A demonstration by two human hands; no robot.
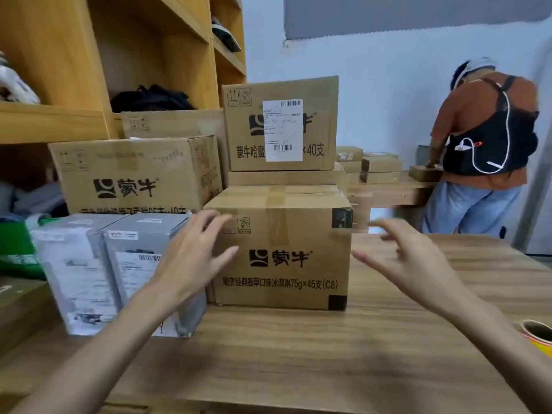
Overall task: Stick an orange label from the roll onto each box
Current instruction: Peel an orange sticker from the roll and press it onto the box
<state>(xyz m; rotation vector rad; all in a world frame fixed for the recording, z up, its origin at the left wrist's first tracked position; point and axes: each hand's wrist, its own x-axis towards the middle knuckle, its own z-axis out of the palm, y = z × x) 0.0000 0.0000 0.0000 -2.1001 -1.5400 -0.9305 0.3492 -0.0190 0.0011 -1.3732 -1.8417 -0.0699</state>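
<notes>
We found left hand (191, 258), right hand (415, 264) released, flanking brown cardboard box (280, 282), likely for positioning; orange label roll (539, 339), 4 o'clock.

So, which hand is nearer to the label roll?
Right. The right hand is left of the label roll; the left hand is farther, at the front box's left edge.

table front (268, 363): open | left: grey cartons (143, 264) crowd box (280, 258) | right: bare, label roll (539, 334) at edge

Left hand (194, 258) and right hand (409, 264) raised — fingers loosely spread.
</notes>
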